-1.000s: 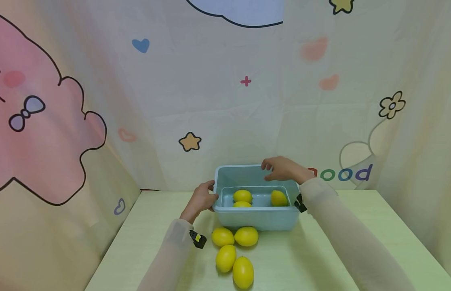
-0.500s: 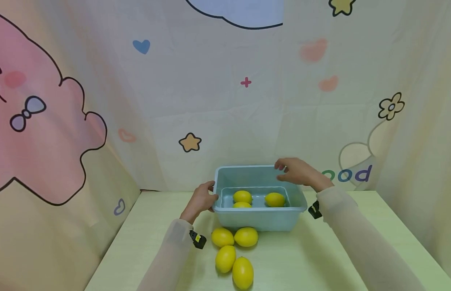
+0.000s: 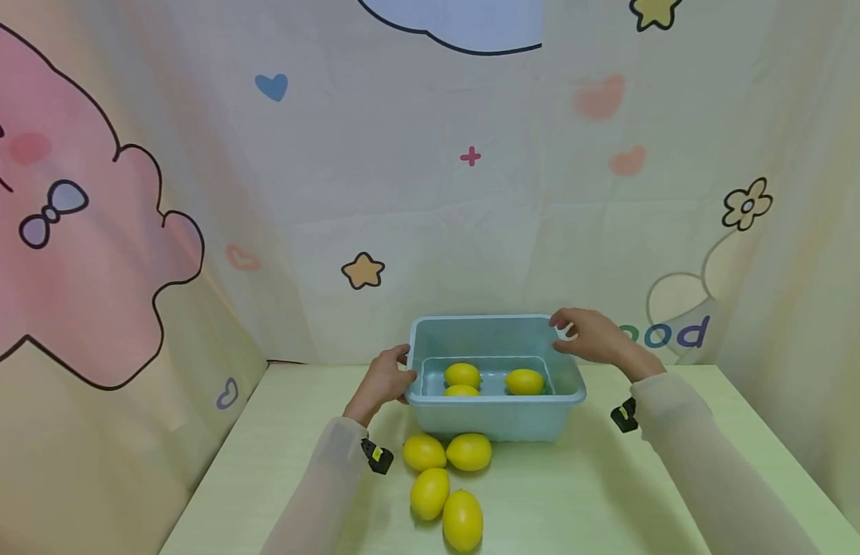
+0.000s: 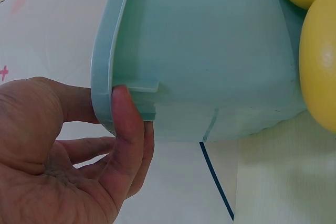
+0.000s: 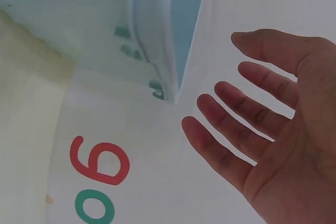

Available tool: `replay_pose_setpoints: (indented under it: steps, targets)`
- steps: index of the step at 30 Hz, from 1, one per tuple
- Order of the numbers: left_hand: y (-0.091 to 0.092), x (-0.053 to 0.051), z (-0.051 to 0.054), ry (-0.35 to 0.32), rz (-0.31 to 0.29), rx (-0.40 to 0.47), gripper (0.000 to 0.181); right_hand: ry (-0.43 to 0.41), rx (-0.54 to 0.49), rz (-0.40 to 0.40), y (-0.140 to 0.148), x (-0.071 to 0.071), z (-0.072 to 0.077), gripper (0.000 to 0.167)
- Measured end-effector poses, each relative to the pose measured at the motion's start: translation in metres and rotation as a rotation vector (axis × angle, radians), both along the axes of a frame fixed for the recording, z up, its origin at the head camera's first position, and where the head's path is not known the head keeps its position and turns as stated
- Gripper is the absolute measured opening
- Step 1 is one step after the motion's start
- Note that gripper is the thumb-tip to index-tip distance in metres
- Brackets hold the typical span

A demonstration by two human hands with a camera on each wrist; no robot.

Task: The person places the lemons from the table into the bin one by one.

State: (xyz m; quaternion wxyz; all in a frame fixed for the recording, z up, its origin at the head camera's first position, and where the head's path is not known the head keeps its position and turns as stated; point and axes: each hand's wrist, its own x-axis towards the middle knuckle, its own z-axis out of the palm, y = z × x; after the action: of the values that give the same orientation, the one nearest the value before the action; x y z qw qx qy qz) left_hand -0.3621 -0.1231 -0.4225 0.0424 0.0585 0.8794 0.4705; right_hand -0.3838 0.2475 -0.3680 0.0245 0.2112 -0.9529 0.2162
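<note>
A light blue plastic bin (image 3: 492, 420) stands on the table against the backdrop. My left hand (image 3: 381, 379) grips its left rim, thumb and fingers curled round the edge, as the left wrist view shows up close. Beside the bin's upper right corner hovers my right hand (image 3: 593, 337), with fingers spread and nothing held. In the right wrist view a gap separates the right hand (image 5: 273, 124) from the bin's rim (image 5: 157, 35). Inside the bin lie one lemon (image 3: 524, 381) at the right and two lemons (image 3: 462, 375) at the left, one partly hidden by the front wall.
Several lemons (image 3: 430, 493) lie on the pale table (image 3: 576, 509) in front of the bin, close together in a rough line toward the near edge. A printed cloth backdrop (image 3: 430, 216) rises directly behind the bin and along both sides.
My right hand has moved right, from over the bin to beside its right rim. The right-hand lemon in the bin has rolled slightly left and settled. The left hand keeps its hold.
</note>
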Motion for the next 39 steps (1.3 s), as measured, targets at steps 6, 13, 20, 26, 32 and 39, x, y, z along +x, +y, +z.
replay_pose_setpoints:
  steps: [6,13,20,26,32,39]
  targets:
    - [0.0,0.0,-0.001,-0.003,0.002,0.0,0.058,-0.062,-0.06,-0.061,0.012,0.005,-0.006,0.045]
    - [-0.001,0.0,-0.001,0.009,-0.005,0.011,0.056,-0.234,-0.247,-0.116,0.023,0.01,-0.015,0.056]
    - [-0.001,-0.001,-0.002,0.019,-0.007,0.008,0.058,-0.365,-0.388,-0.126,0.029,0.013,-0.026,0.064]
    - [-0.001,0.0,-0.002,0.01,0.001,0.009,0.058,-0.397,-0.423,-0.101,0.028,0.017,-0.031,0.064]
    - [-0.001,0.0,-0.002,0.002,0.008,0.006,0.059,-0.421,-0.454,-0.109,0.028,0.015,-0.04,0.065]
    - [-0.001,0.0,-0.002,0.013,0.001,0.011,0.054,-0.435,-0.49,-0.107,0.029,0.012,-0.049,0.069]
